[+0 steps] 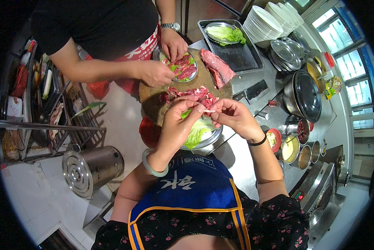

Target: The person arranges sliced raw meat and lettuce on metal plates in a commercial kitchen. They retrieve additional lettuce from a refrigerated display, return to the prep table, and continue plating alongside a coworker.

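Observation:
My left hand [182, 117] and my right hand [233, 116] pinch a small whitish strip [209, 111] between their fingertips; it looks like fat or meat. Just beneath them a metal plate [216, 139] bears lettuce leaves [197, 133]. Beyond my fingers, sliced raw red meat [202, 93] lies heaped on a round wooden chopping block [151, 103]. A larger slab of raw meat [216, 67] rests at the block's far right. Across from me, a co-worker's hands [166, 62] touch meat slices on a second plate [193, 76] with lettuce.
A cleaver [252, 90] lies right of the block. Behind it stand a metal tray [258, 64] and stacked white plates [262, 23]. Along the right are a lidded pot [307, 95] and several seasoning containers [290, 150]. A steel stockpot [93, 170] stands at left, below a rack [49, 126].

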Demonstrator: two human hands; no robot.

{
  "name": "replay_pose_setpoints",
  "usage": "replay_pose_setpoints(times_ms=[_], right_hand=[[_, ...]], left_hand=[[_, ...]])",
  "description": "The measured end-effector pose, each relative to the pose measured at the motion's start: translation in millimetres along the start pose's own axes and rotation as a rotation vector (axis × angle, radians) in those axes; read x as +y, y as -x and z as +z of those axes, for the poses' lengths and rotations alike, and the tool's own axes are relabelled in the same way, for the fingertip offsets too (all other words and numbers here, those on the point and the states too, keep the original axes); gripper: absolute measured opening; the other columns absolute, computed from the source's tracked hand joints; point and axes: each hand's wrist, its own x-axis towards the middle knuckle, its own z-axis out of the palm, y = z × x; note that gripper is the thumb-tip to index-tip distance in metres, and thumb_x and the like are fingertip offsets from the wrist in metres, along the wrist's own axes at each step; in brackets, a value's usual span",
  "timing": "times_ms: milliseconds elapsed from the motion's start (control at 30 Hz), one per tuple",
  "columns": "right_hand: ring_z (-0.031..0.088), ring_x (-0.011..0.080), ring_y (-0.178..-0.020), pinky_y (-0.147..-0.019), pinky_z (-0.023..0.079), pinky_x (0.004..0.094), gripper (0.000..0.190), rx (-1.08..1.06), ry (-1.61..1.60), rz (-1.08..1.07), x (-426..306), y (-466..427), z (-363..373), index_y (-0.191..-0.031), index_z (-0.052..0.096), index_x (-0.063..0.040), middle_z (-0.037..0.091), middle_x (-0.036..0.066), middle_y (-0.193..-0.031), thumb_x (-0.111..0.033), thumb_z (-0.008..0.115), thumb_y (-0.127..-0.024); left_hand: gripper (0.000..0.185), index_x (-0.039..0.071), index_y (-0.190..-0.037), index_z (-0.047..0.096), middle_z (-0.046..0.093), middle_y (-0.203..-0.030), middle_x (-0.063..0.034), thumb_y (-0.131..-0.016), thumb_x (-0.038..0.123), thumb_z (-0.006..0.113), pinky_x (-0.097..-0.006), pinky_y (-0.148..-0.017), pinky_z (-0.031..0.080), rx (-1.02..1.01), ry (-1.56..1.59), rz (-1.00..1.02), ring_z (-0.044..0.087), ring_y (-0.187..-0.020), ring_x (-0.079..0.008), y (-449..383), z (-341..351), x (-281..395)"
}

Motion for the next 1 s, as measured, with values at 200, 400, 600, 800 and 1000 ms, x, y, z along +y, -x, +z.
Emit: replay_pose_setpoints(times_ms=[200, 400, 600, 800, 1000], right_hand=[[0.061, 0.0080, -0.075, -0.070, 0.052, 0.0226, 0.010, 0.006, -0.013, 0.011, -1, 0, 1, -0.102, 0.062, -0.002, 0.065, 0.002, -0.087, -0.008, 0.065, -0.095], [0.061, 0.0075, -0.076, -0.070, 0.051, 0.0223, 0.010, 0.027, -0.024, 0.014, 4, 2, -6, -0.103, 0.063, -0.003, 0.065, 0.001, -0.087, -0.009, 0.064, -0.095], [0.061, 0.0080, -0.081, -0.070, 0.051, 0.0242, 0.016, 0.201, 0.082, -0.045, 5, 10, -32, -0.105, 0.064, -0.005, 0.066, 0.001, -0.091, -0.017, 0.065, -0.095], [0.056, 0.0041, -0.076, -0.067, 0.048, 0.0210, 0.016, 0.354, 0.207, -0.025, 21, -4, -68, -0.101, 0.064, -0.007, 0.062, -0.005, -0.085, -0.023, 0.065, -0.096], [0.054, 0.0028, -0.072, -0.064, 0.045, 0.0195, 0.017, 0.296, 0.268, -0.022, 37, -40, -67, -0.101, 0.063, -0.006, 0.062, -0.005, -0.084, -0.022, 0.065, -0.097]], left_hand=[[0.021, 0.000, -0.107, 0.066, 0.068, -0.102, -0.0038, -0.098, 0.017, 0.061, -0.0261, -0.090, 0.048, -0.012, 0.334, -0.230, 0.061, -0.095, -0.0096, 4, -3, 6], [0.027, -0.004, -0.110, 0.066, 0.068, -0.107, -0.0063, -0.103, 0.018, 0.053, -0.0276, -0.091, 0.046, 0.005, 0.206, -0.136, 0.059, -0.101, -0.0103, 18, -11, 8], [0.026, -0.001, -0.109, 0.067, 0.068, -0.101, -0.0120, -0.103, 0.015, 0.047, -0.0330, -0.086, 0.048, 0.016, -0.469, -0.076, 0.063, -0.094, -0.0204, 91, -81, -37], [0.028, 0.001, -0.103, 0.069, 0.066, -0.095, -0.0205, -0.100, 0.020, 0.050, -0.0443, -0.083, 0.049, -0.229, -0.915, -0.531, 0.063, -0.097, -0.0375, 195, -142, -90], [0.035, 0.001, -0.092, 0.070, 0.066, -0.085, -0.0219, -0.097, 0.032, 0.054, -0.0475, -0.075, 0.051, -0.232, -1.153, -0.442, 0.065, -0.085, -0.0392, 213, -156, -71]])
